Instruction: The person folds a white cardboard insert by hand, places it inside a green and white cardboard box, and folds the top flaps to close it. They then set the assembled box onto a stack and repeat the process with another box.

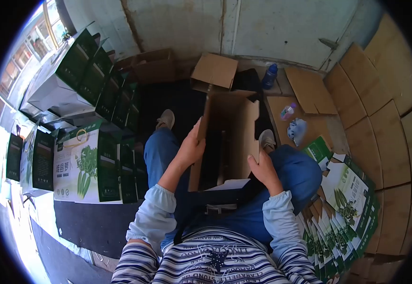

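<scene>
An open cardboard box (232, 111) with a plain brown inside is held between my two hands, over my lap and between my knees. My left hand (192, 146) grips its left wall, fingers on the outside toward the far end. On the right wall, nearer to me, my right hand (264, 171) has its thumb at the top edge and its fingers hidden behind the panel. A pale flap (232, 184) sticks out at the near end. Through the box's middle a dark area shows.
Green-and-white printed boxes (78, 165) are stacked on my left. Flattened printed cartons (345, 199) lie fanned out on my right, beside a wall of brown cartons (367, 128). Ahead stand a small cardboard box (214, 70) and a blue bottle (270, 76); a crumpled plastic bag (296, 130) lies on cardboard.
</scene>
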A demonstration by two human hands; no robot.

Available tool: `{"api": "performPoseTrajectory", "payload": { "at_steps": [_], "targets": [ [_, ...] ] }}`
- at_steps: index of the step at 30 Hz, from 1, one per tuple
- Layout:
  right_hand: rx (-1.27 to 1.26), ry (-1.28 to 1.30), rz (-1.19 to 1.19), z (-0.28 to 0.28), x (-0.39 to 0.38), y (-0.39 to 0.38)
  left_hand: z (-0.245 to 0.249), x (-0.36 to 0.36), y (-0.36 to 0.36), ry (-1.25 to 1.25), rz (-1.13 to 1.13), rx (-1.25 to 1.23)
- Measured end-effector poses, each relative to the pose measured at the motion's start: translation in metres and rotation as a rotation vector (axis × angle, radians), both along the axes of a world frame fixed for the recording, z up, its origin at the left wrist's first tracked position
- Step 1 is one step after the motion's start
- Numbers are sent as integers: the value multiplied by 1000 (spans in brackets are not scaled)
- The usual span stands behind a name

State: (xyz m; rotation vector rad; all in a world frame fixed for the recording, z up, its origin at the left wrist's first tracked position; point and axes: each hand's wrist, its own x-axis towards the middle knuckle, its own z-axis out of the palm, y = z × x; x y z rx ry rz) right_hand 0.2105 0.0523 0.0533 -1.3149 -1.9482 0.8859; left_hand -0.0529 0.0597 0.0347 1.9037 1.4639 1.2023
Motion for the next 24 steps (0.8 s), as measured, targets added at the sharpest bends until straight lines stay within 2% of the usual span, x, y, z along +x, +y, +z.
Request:
{"api": "performPoseTrajectory", "payload": {
  "at_steps": [1,4,6,10,12,14,16,22,24],
  "targets": [
    [55,-25,46,7,1,1,9,2,-2,175,76,92],
    [70,-90,88,29,-4,5,32,17,-15,297,250,18],
    [94,-166,104,23,-12,15,23,25,-15,412,271,69],
    [227,-120,54,-9,-32,34,-1,37,-7,457,265,-38],
    [133,-220,70,1,-37,33,-1,39,-1,487,266,-43],
    [184,-297,23,-15,-39,39,3,41,4,508,249,-69],
    [141,-339,14,-9,-38,42,12,44,7,526,242,-116],
    [161,-275,44,-16,-33,51,19,43,21,607,224,-193],
    [139,-103,128,-13,-23,56,15,44,20,589,251,-144]
  ]
}}
